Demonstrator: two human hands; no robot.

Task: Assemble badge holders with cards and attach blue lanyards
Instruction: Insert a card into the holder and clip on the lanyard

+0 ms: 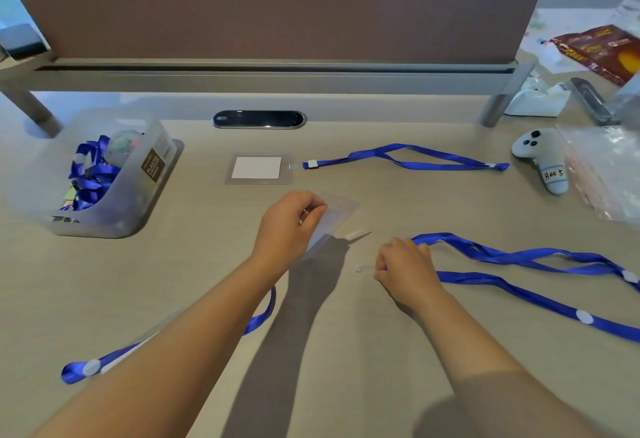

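Observation:
My left hand (289, 223) holds a clear badge holder (334, 216) by its left edge, lifted a little off the desk. My right hand (405, 269) pinches the clip end (363, 268) of a blue lanyard (526, 257) that trails off to the right. A small white strip (353, 234) lies between the hands. Further back lies a finished badge holder with a white card (257, 168), joined to a blue lanyard (408, 157). Another blue lanyard (86, 366) runs under my left forearm.
A clear plastic tub (104, 174) with blue lanyards and badge parts stands at the left. A grey toy controller (543, 160) and plastic bags (602, 167) lie at the right. A desk divider (277, 70) and cable port (259, 119) run along the back.

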